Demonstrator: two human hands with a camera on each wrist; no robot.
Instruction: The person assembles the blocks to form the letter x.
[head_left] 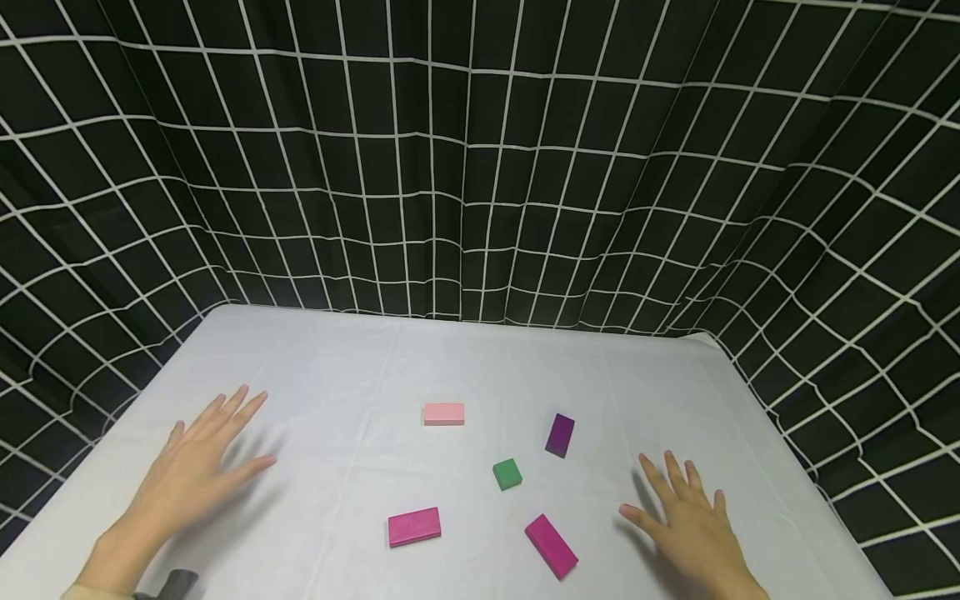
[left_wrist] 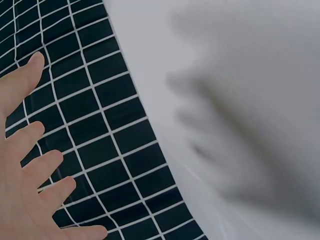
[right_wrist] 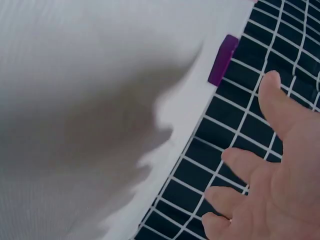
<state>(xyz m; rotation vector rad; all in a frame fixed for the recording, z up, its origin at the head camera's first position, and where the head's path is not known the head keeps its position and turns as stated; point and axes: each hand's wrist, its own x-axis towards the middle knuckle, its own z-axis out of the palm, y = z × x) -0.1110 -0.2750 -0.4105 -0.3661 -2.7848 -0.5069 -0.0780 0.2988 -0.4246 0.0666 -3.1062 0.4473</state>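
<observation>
In the head view the left hand (head_left: 187, 479) hovers over the white table's left side, fingers spread, holding nothing. The right hand (head_left: 693, 533) is over the right side, fingers spread too, touching no block. Between them lie a light pink block (head_left: 444, 414), a purple block (head_left: 559, 436), a small green block (head_left: 507, 474), a magenta block (head_left: 415, 527) and another magenta block (head_left: 551, 547), which is nearest to the right hand. The left wrist view shows the left hand (left_wrist: 35, 170) with no block. In the right wrist view the purple block (right_wrist: 223, 60) appears beyond the right hand (right_wrist: 275, 170).
A white cloth (head_left: 322, 367) covers the table. Black curtains with a white grid (head_left: 450, 167) stand behind it and along both sides. Shadows of the hands fall on the cloth. A dark band (head_left: 176, 585) is at the left wrist.
</observation>
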